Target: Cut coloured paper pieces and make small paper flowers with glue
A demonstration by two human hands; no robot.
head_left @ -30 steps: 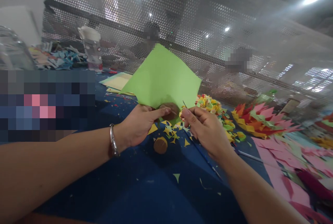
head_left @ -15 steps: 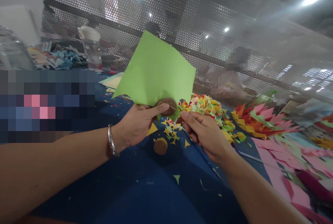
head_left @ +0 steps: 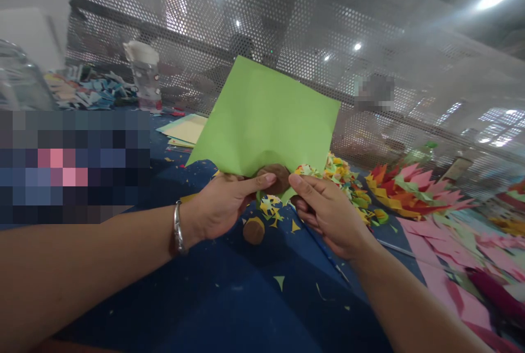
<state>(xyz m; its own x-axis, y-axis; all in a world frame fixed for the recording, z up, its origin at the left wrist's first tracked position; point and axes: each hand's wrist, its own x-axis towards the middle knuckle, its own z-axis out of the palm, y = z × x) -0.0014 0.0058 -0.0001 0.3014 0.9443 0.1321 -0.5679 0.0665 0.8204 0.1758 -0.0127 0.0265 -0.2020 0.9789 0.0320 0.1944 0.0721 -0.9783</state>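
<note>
A light green sheet of paper stands upright above the blue table, held at its lower corner by both hands. My left hand pinches the corner, its thumb pressing a brown round disc against the paper. My right hand grips the same corner from the right, fingers closed; whether it holds anything else is hidden. A second brown disc lies on the table just below the hands, among small yellow paper scraps.
A heap of mixed paper cuttings and pointed red, orange and pink shapes lie to the right, with pink sheets beyond. A white-capped bottle and yellow sheets stand far left. A perforated screen closes the back.
The green sheet has turned and spread wider to the right. My right hand moved in and took hold of the sheet's lower corner beside the left thumb.
</note>
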